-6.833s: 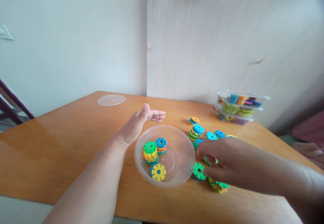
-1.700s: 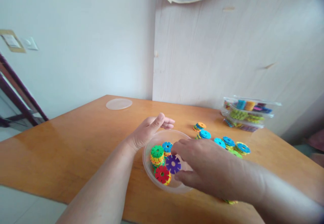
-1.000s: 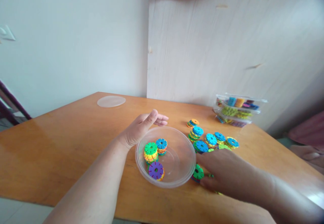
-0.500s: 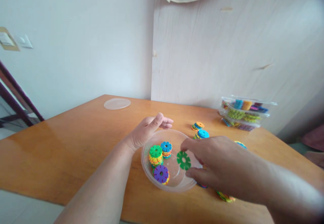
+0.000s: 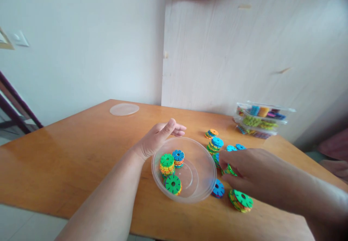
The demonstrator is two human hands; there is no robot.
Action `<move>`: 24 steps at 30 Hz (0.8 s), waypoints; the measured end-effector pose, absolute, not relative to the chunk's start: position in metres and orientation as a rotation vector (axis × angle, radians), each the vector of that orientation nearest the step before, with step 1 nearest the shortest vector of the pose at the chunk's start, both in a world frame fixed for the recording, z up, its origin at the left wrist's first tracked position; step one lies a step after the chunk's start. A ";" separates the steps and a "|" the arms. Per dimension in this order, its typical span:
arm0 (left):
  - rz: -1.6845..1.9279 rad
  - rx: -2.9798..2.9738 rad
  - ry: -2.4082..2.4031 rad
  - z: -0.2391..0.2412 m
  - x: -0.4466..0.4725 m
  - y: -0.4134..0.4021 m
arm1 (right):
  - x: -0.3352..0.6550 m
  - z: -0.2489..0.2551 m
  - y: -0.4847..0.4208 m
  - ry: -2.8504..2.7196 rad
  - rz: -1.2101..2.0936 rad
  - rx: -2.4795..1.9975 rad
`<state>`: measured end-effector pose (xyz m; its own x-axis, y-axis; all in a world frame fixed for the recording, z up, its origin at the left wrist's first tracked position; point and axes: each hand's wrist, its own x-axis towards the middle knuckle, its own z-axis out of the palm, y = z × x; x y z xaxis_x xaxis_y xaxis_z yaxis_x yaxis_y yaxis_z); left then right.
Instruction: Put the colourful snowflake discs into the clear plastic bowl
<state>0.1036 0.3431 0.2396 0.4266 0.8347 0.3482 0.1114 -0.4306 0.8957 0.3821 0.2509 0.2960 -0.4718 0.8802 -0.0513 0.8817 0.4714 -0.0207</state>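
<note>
My left hand (image 5: 162, 135) rests beside the far left rim of a clear round plastic bowl (image 5: 201, 183), its fingers stretched out and thumb up. Inside the bowl, toward the left, stand a green-topped stack of notched plastic discs (image 5: 166, 163), a blue-topped stack (image 5: 178, 157) and a nearer stack with a green disc (image 5: 173, 184) on top. My right hand (image 5: 239, 166) is just right of the bowl, thumb and index finger apart over a green disc (image 5: 230, 170). Whether the fingers touch that disc is unclear; the hand partly hides it.
Several more disc stacks sit right of the bowl, among them an orange-topped one (image 5: 212, 133), a light blue-topped one (image 5: 216, 143) and a green-topped one (image 5: 243, 199). A round lid (image 5: 124, 109) lies at the back left. Stacked clear boxes (image 5: 263, 120) stand at the back right.
The green disc from my right hand now tops the nearest stack in the bowl, covering the purple one. My right hand has moved right, out of the bowl. My left hand stays put.
</note>
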 end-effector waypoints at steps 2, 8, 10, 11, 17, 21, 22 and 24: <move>1.060 1.835 0.814 0.240 0.103 0.343 | 0.386 0.289 0.247 2.666 -0.058 1.586; 1.058 1.855 0.825 0.241 0.103 0.342 | 0.374 0.270 0.243 2.718 -0.093 1.504; 1.058 1.861 0.826 0.241 0.103 0.342 | 0.373 0.269 0.244 2.713 -0.112 1.495; 1.058 1.862 0.826 0.241 0.103 0.342 | 0.375 0.270 0.244 2.702 -0.120 1.497; 1.058 1.839 0.819 0.242 0.104 0.341 | 0.394 0.290 0.246 2.692 -0.044 1.651; 1.072 1.825 0.805 0.241 0.104 0.342 | 0.377 0.306 0.249 2.785 -0.052 1.638; 1.072 1.826 0.808 0.240 0.104 0.342 | 0.367 0.307 0.249 2.801 -0.075 1.595; 1.065 1.826 0.817 0.240 0.104 0.343 | 0.345 0.307 0.251 2.819 -0.105 1.478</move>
<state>0.1037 0.3428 0.2399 0.4243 0.8375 0.3444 0.1159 -0.4274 0.8966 0.3453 0.2512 0.3066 -0.5687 0.8225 0.0075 0.8197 0.5674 -0.0781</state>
